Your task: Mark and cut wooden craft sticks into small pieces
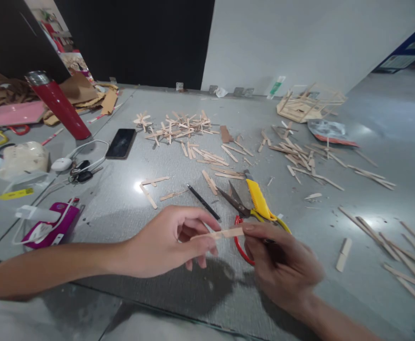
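My left hand (173,241) and my right hand (281,267) together hold a thin wooden craft stick (221,233) level above the grey table (129,213), each pinching one end. Just behind the stick lie open scissors (244,208) with red and yellow handles, a yellow utility knife (259,199) and a black pencil (203,202). Loose wooden sticks (179,125) are scattered over the middle and right of the table.
A stick-built frame model (308,104) stands at the back right. A red bottle (60,106), black phone (121,143), white mouse (61,164), keys (81,175), a magenta device (51,227) and cardboard scraps (83,92) lie on the left.
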`<state>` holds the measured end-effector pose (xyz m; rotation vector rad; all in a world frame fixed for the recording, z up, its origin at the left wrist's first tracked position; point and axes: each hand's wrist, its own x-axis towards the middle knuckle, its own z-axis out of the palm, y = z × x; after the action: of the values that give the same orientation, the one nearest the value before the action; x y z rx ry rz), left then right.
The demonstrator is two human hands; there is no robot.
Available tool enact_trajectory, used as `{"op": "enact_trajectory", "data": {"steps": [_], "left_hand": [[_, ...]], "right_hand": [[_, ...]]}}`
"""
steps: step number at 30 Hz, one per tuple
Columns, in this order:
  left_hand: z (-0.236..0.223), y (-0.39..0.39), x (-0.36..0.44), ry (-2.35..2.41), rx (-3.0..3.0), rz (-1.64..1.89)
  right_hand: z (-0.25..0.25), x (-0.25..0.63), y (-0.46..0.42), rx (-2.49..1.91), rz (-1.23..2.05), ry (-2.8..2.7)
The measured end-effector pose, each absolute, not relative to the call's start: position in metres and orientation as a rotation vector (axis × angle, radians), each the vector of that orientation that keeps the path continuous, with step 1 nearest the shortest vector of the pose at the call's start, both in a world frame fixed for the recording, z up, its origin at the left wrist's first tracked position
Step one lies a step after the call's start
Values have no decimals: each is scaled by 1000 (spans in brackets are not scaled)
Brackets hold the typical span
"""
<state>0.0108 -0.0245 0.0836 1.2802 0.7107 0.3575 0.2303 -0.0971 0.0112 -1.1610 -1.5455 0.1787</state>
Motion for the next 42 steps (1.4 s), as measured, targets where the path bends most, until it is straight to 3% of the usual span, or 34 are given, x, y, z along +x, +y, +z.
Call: {"op": "enact_trajectory", "data": {"steps": [5, 14, 21, 33, 42], "left_hand": [[79, -27, 11, 755, 1260, 312], [79, -31, 12, 793, 1247, 475], [79, -27, 12, 795, 1268, 584], [77, -24, 14, 775, 1228, 573], [78, -21, 14, 904, 1519, 576]], "right_hand": [[19, 227, -97, -1222, 274, -1555], [31, 214, -104, -1144, 821, -1418], [36, 217, -104, -1148, 808, -1399], [44, 223, -90, -964, 1086, -1208], [43, 228, -90, -1430, 713, -1623]]}}
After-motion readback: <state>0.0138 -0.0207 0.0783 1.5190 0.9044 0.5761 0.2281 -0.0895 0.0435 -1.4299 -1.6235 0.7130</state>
